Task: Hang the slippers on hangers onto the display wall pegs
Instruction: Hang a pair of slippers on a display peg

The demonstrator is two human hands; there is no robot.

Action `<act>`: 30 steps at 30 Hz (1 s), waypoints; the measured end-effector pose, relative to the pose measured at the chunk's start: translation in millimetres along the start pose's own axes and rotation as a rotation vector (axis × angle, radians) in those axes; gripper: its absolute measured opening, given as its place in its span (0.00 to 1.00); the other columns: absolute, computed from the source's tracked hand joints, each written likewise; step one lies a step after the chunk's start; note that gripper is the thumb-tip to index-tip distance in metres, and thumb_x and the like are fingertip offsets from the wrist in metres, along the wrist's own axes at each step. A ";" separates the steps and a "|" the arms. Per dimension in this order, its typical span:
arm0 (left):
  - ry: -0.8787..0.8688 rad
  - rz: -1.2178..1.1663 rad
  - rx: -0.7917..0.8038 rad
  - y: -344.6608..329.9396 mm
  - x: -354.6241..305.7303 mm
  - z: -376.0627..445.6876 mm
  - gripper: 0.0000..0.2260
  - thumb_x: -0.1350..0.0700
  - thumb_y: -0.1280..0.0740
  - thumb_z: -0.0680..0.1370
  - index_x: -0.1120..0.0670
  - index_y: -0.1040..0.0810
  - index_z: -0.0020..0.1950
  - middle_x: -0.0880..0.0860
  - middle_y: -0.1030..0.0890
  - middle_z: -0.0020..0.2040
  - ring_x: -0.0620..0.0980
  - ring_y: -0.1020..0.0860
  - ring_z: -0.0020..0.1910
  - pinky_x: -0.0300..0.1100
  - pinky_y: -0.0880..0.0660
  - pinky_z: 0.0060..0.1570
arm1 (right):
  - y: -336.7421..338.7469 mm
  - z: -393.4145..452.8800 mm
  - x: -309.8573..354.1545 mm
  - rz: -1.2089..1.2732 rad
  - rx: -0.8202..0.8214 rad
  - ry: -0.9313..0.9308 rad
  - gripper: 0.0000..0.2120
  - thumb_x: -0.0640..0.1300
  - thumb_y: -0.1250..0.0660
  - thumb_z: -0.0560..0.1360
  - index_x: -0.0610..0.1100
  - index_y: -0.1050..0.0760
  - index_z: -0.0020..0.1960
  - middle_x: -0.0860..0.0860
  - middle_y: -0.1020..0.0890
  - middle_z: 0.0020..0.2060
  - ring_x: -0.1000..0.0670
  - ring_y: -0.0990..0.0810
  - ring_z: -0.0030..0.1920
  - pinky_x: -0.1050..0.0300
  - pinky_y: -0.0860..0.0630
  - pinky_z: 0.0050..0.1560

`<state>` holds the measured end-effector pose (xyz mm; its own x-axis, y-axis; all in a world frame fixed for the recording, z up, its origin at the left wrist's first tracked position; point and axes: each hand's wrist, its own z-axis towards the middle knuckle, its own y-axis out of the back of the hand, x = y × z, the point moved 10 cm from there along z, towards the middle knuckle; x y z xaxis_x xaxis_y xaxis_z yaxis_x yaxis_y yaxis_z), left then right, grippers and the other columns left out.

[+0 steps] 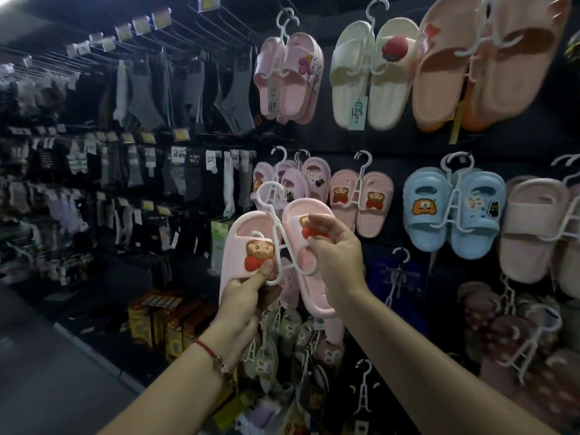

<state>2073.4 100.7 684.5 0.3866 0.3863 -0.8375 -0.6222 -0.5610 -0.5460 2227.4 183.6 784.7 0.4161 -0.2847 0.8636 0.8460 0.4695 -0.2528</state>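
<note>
You are holding a pair of pink slippers [251, 246] on a white hanger [277, 233], up in front of the dark wall [392, 142]. Your left hand [248, 293] pinches the bottom of the left slipper, with the thumb pressed just under the little doll and red bow on its strap. Your right hand [332, 249] has its fingers curled over the strap of the right slipper, by the red bow there. With a hand on each slipper, I think you can keep the pair from swinging and point the hook.

The hook at the top of the hanger leans to the left and is not on any peg. It sits just in front of the other pink slippers [292, 180] in the middle row, so that row looks like the place you want. You will need to tip the hook upright first, I think.

No boxes or baskets are in use here. The wall holds the goods: cream slippers [373, 73] up high, blue slippers [455, 211] to the right, and socks [141, 95] on pegs to the left. Yellow boxes [163, 318] sit low down on the left, and I cannot tell what is in them.
</note>
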 end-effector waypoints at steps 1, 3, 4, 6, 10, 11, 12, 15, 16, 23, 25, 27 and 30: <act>0.008 -0.011 0.008 1.8 -1.6 3.7 0.18 0.56 0.24 0.69 0.65 0.18 0.54 0.64 0.15 0.53 0.60 0.16 0.53 0.53 0.20 0.57 | -1.6 -1.6 -1.6 -0.005 0.001 0.001 0.17 0.26 0.37 0.75 0.45 0.17 0.52 0.50 0.14 0.50 0.49 0.16 0.54 0.53 0.20 0.59; 0.017 -0.035 0.024 4.1 -4.4 10.6 0.16 0.56 0.24 0.67 0.64 0.18 0.51 0.63 0.15 0.54 0.61 0.17 0.54 0.56 0.21 0.60 | -5.5 -6.4 -2.9 -0.020 0.018 0.004 0.18 0.25 0.38 0.75 0.44 0.17 0.53 0.50 0.14 0.50 0.50 0.17 0.54 0.55 0.19 0.58; 0.016 -0.046 0.031 4.7 -6.0 13.6 0.15 0.56 0.24 0.67 0.63 0.18 0.51 0.63 0.15 0.53 0.61 0.17 0.54 0.56 0.22 0.60 | -7.3 -9.1 -3.1 -0.047 0.033 0.010 0.19 0.25 0.38 0.75 0.45 0.17 0.54 0.50 0.15 0.51 0.51 0.17 0.54 0.56 0.19 0.57; -0.011 -0.065 0.057 4.5 -9.7 19.8 0.14 0.57 0.25 0.68 0.60 0.17 0.51 0.61 0.15 0.53 0.61 0.18 0.55 0.57 0.22 0.60 | -10.5 -14.6 -1.4 -0.162 0.077 0.049 0.21 0.26 0.37 0.76 0.47 0.19 0.58 0.50 0.17 0.54 0.56 0.18 0.53 0.62 0.19 0.49; -0.051 -0.071 0.147 1.5 -7.6 31.2 0.08 0.59 0.27 0.72 0.55 0.17 0.50 0.55 0.13 0.47 0.55 0.16 0.48 0.50 0.18 0.49 | -8.7 -29.9 -10.4 -0.358 0.187 0.098 0.30 0.34 0.33 0.77 0.56 0.32 0.74 0.55 0.21 0.60 0.59 0.18 0.50 0.61 0.20 0.43; -0.052 -0.067 0.169 0.3 -5.2 34.5 0.06 0.60 0.29 0.74 0.55 0.18 0.51 0.53 0.13 0.46 0.53 0.16 0.45 0.47 0.17 0.44 | -7.4 -33.0 -14.2 -0.436 0.210 0.099 0.32 0.37 0.32 0.78 0.61 0.36 0.76 0.61 0.22 0.60 0.60 0.18 0.52 0.59 0.19 0.45; -0.048 -0.065 0.188 -1.0 -2.4 38.0 0.06 0.61 0.30 0.76 0.54 0.18 0.53 0.53 0.13 0.46 0.51 0.15 0.43 0.45 0.17 0.41 | -5.7 -35.6 -17.0 -0.518 0.222 0.101 0.33 0.40 0.32 0.78 0.64 0.39 0.75 0.66 0.23 0.59 0.61 0.19 0.54 0.58 0.18 0.47; -0.017 -0.061 0.254 -8.6 7.2 45.4 0.12 0.59 0.31 0.76 0.51 0.20 0.59 0.52 0.13 0.49 0.49 0.14 0.44 0.45 0.18 0.41 | 4.1 -35.0 -13.5 -0.720 0.138 0.154 0.23 0.51 0.32 0.78 0.63 0.30 0.71 0.63 0.18 0.52 0.58 0.18 0.52 0.51 0.17 0.50; -0.008 -0.054 0.281 -12.9 11.1 46.4 0.13 0.58 0.30 0.74 0.51 0.20 0.59 0.52 0.13 0.50 0.49 0.14 0.45 0.45 0.19 0.42 | 7.1 -32.6 -8.2 -0.762 0.086 0.177 0.20 0.54 0.34 0.77 0.61 0.27 0.69 0.59 0.17 0.49 0.56 0.17 0.49 0.48 0.18 0.49; 0.123 0.039 0.442 -43.7 53.6 42.0 0.17 0.53 0.29 0.73 0.54 0.18 0.60 0.55 0.14 0.53 0.55 0.16 0.51 0.50 0.19 0.49 | 9.3 23.1 16.6 -1.081 -0.120 0.056 0.16 0.62 0.39 0.78 0.54 0.24 0.59 0.54 0.18 0.41 0.51 0.18 0.41 0.49 0.21 0.41; 0.160 0.072 0.467 -49.0 65.4 41.1 0.20 0.50 0.28 0.72 0.55 0.19 0.62 0.54 0.14 0.52 0.56 0.17 0.52 0.48 0.20 0.47 | 22.9 40.9 17.1 -1.125 -0.168 -0.026 0.14 0.58 0.38 0.78 0.52 0.21 0.56 0.53 0.17 0.42 0.51 0.19 0.41 0.51 0.21 0.42; 0.213 0.115 0.485 -55.6 74.0 39.1 0.21 0.49 0.28 0.72 0.57 0.20 0.62 0.54 0.14 0.49 0.55 0.16 0.49 0.47 0.20 0.46 | 32.9 53.4 24.1 -1.122 -0.194 -0.026 0.11 0.53 0.36 0.79 0.50 0.17 0.50 0.53 0.16 0.40 0.51 0.18 0.41 0.52 0.20 0.45; 0.327 0.257 0.506 -64.7 82.6 35.7 0.16 0.48 0.32 0.78 0.60 0.21 0.55 0.58 0.17 0.46 0.56 0.18 0.44 0.48 0.20 0.45 | 45.6 67.0 24.0 -1.124 -0.198 -0.037 0.10 0.53 0.34 0.80 0.50 0.16 0.48 0.55 0.17 0.38 0.53 0.19 0.39 0.54 0.22 0.43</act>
<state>2121.3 195.0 651.5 0.3201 -0.0014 -0.9474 -0.9351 -0.1611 -0.3157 2253.6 254.2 823.1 -0.6168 -0.4343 0.6564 0.7728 -0.1761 0.6097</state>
